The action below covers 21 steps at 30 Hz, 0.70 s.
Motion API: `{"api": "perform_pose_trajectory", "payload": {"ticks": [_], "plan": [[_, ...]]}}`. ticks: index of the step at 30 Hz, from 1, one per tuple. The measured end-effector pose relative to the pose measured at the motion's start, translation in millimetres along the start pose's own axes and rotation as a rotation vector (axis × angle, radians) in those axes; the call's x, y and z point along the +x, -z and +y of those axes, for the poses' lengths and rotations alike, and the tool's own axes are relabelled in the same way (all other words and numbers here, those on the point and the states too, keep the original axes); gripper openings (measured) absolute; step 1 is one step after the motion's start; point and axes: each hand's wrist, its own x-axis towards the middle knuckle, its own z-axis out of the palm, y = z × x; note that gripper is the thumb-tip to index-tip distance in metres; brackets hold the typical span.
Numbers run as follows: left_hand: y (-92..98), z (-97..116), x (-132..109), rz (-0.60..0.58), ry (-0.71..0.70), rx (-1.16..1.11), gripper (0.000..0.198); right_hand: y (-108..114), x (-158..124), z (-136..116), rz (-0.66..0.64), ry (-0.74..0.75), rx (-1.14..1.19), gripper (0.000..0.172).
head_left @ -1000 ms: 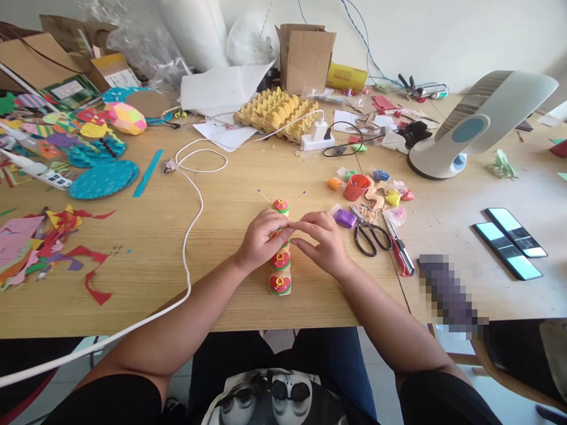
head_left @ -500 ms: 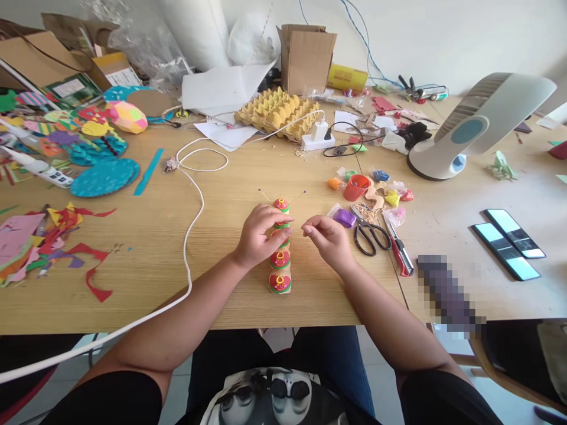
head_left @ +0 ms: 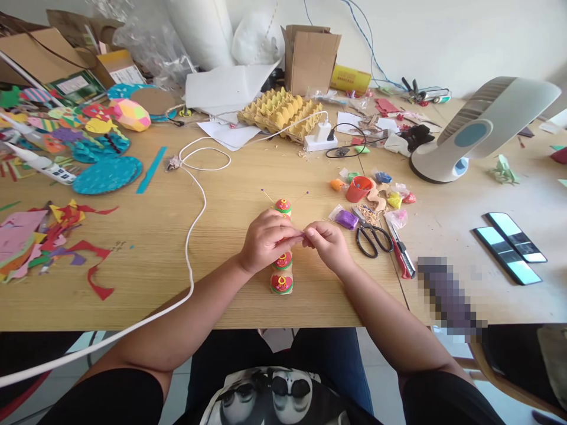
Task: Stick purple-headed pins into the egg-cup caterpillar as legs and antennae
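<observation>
A small craft caterpillar (head_left: 282, 282) of red and green clay-topped segments lies on the wooden table (head_left: 221, 295), with two thin antennae at its far head (head_left: 282, 206). My left hand (head_left: 264, 239) rests over its middle segments, fingers curled. My right hand (head_left: 328, 245) is just right of it, fingertips pinched. The two hands meet over the caterpillar, pinching something tiny that I cannot make out.
Scissors (head_left: 373, 236), a red utility knife (head_left: 401, 254), a purple clay bag (head_left: 345, 219), a red cup (head_left: 358, 188) and clay bits lie to the right. A fan (head_left: 478, 130), two phones (head_left: 509, 245), a white cable (head_left: 190, 236), paper scraps (head_left: 39, 242) and an egg tray (head_left: 281, 112) surround them.
My right hand pulled away from the caterpillar half a second ago, then came back left to meet my left hand's fingertips. The view shifted slightly.
</observation>
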Motion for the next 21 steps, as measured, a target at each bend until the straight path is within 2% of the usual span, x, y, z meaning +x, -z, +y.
{"api": "perform_pose_trajectory", "payload": {"ticks": [5, 10, 17, 21], "plan": [[0.2, -0.4, 0.8, 0.047, -0.051, 0.035, 0.009, -0.8, 0.3, -1.6, -0.026, -0.110, 0.169, 0.039], [0.7, -1.5, 0.7, 0.039, -0.095, 0.036, 0.013, 0.1, 0.9, -1.9, -0.035, -0.177, 0.241, 0.036], [2.0, -2.8, -0.9, 0.045, -0.113, 0.057, 0.009, 0.5, 1.2, -3.1, -0.011, -0.231, 0.217, 0.039], [2.2, -2.2, -1.2, 0.046, -0.110, 0.088, 0.008, -1.7, -0.1, -4.8, 0.001, -0.208, 0.199, 0.038]]}}
